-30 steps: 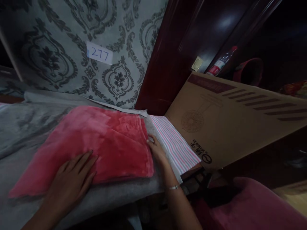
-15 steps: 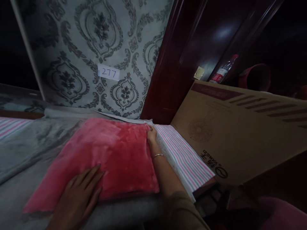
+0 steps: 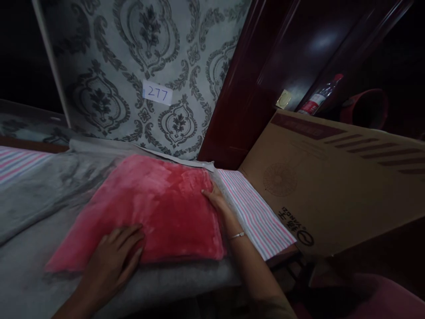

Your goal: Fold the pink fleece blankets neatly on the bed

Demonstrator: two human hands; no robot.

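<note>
A flat red plush cloth, paler pink on its left part, lies on a grey plush blanket. My left hand rests palm down on its near left part, fingers loosely bent and slightly apart. At the cloth's right edge, below the far corner, is my right hand, a bracelet on its wrist. Its thumb lies over the top of the edge while the fingers go along the side, partly hidden; the edge sits between them.
Striped fabric shows to the right beneath the grey blanket. A large cardboard box stands there, with a bottle and a red round container behind it. Patterned wallpaper bears a paper label reading 277.
My right hand has slid from the cloth's far right corner nearer to me along the right edge. My left hand stays on the cloth, its fingers more bent. The view has shifted slightly.
</note>
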